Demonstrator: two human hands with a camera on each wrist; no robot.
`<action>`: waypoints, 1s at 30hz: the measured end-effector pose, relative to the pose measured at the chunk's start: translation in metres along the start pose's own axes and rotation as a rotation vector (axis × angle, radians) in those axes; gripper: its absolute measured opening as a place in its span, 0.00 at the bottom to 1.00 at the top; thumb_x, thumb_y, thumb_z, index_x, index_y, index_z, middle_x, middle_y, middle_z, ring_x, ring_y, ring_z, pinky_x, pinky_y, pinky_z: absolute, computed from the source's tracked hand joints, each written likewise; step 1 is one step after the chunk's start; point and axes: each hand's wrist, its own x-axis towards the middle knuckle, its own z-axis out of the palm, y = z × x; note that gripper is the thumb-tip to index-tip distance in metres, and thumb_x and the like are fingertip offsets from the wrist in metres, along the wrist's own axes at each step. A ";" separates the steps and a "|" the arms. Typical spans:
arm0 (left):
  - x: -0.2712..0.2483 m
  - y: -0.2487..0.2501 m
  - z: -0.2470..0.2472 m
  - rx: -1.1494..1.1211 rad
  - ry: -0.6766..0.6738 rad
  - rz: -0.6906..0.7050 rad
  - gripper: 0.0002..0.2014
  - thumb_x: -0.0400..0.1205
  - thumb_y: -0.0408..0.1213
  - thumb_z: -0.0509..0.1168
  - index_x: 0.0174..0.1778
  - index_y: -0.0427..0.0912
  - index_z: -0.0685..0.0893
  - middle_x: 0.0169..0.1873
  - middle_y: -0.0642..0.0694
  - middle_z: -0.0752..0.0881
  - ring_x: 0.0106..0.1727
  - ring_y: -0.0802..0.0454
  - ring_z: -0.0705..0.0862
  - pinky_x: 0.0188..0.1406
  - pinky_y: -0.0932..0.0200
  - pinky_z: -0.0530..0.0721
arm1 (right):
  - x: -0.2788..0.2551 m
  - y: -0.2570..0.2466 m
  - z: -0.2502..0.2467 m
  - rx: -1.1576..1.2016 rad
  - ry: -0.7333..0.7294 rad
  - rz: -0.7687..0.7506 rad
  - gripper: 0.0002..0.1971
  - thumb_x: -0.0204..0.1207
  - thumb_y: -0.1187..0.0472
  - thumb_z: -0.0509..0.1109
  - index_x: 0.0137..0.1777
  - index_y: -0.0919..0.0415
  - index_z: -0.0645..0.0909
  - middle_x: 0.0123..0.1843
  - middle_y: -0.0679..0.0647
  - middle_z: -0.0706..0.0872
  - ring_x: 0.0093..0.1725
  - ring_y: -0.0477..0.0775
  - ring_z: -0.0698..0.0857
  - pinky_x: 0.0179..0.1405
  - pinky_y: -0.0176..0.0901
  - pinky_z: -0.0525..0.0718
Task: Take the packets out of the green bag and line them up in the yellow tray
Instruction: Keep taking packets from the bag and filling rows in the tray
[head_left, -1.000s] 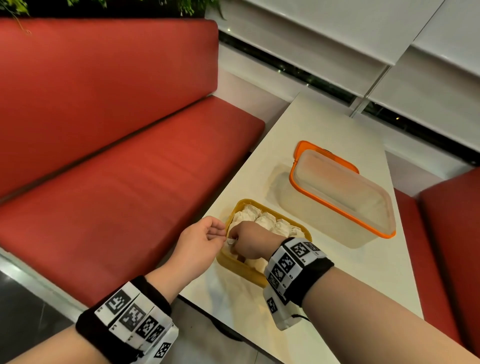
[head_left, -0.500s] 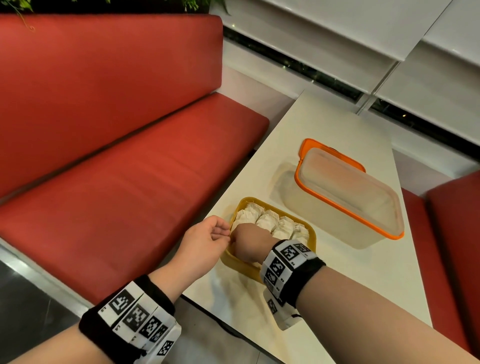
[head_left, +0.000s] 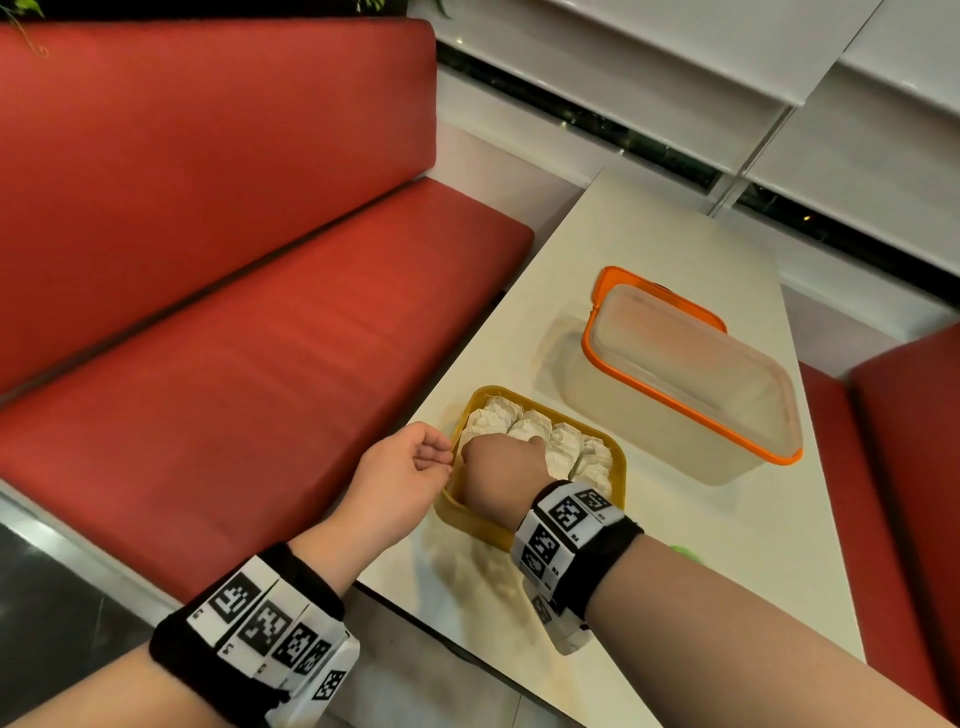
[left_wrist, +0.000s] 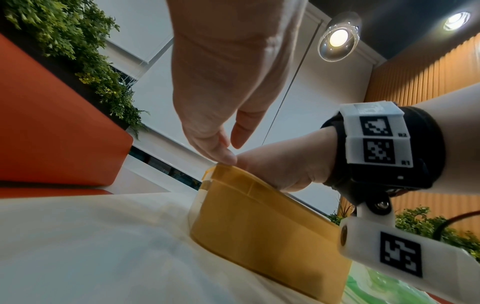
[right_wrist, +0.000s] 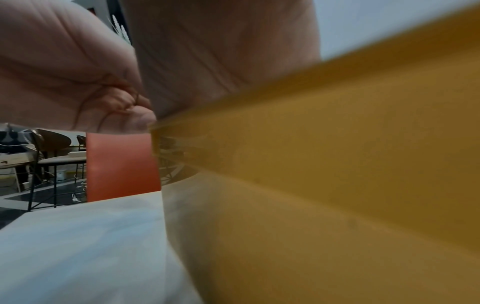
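Table (head_left: 675, 519): right hand (head_left: 501, 475) inside yellow tray (head_left: 621, 467).

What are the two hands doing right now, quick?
Left hand: holds nothing, fingertips touching the yellow tray rim.
Right hand: down in the tray; grip cannot be told.

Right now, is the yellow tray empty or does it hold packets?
It holds packets: white packets lie side by side in the yellow tray, and the right hand reaches in.

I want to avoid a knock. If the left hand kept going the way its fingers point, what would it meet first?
Most likely the yellow tray: the left hand sits at the tray's left rim, fingertips touching or nearly touching it, with the right hand just past it inside.
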 end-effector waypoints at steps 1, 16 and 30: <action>0.000 0.000 0.000 0.002 -0.001 0.001 0.13 0.75 0.22 0.64 0.39 0.48 0.82 0.42 0.43 0.87 0.49 0.43 0.87 0.57 0.46 0.85 | -0.001 0.000 -0.001 0.005 0.004 0.007 0.03 0.73 0.59 0.62 0.42 0.54 0.77 0.40 0.51 0.78 0.52 0.59 0.83 0.60 0.56 0.67; -0.001 0.019 0.001 0.045 -0.034 0.024 0.11 0.75 0.25 0.68 0.42 0.47 0.83 0.43 0.44 0.88 0.46 0.44 0.87 0.56 0.42 0.85 | -0.060 0.067 -0.050 0.485 0.110 0.135 0.11 0.64 0.50 0.77 0.37 0.50 0.77 0.38 0.45 0.81 0.42 0.53 0.81 0.42 0.48 0.80; -0.037 0.050 0.128 0.280 -0.464 0.195 0.10 0.76 0.32 0.70 0.43 0.55 0.84 0.42 0.57 0.87 0.43 0.65 0.84 0.45 0.70 0.80 | -0.186 0.208 0.058 0.728 0.190 0.501 0.05 0.69 0.57 0.76 0.39 0.53 0.81 0.41 0.48 0.85 0.36 0.45 0.79 0.31 0.31 0.71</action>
